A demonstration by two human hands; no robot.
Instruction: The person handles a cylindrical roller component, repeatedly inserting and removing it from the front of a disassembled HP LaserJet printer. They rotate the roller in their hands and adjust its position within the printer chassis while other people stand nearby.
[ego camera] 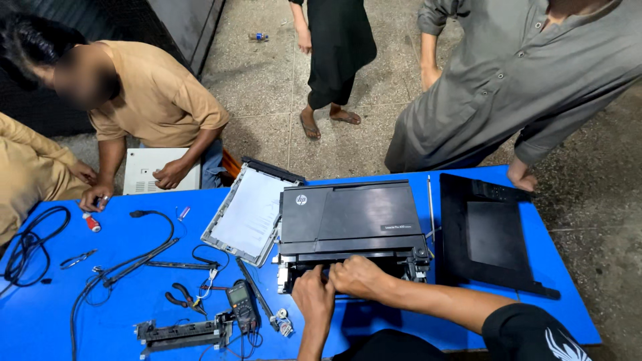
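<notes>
Blue worktable [40,314] on a rough concrete floor, crowded with parts. At the middle, a black printer [351,224] with its near side opened up. Left hand [313,294] and right hand [358,275] side by side, touching, at the printer's near edge, fingers curled down into the exposed mechanism; what they grip, if anything, hidden. Right of the printer, a black scanner lid [491,234] lying flat. Left of the printer, a grey scanner bed [247,214] tilted against it. Nearer than that, a multimeter [241,304], red-handled pliers [184,297] and a loose roller assembly [184,332]. Far left of the printer, coiled black cables [27,247]. Beyond the printer, other people standing and crouching around the table.
</notes>
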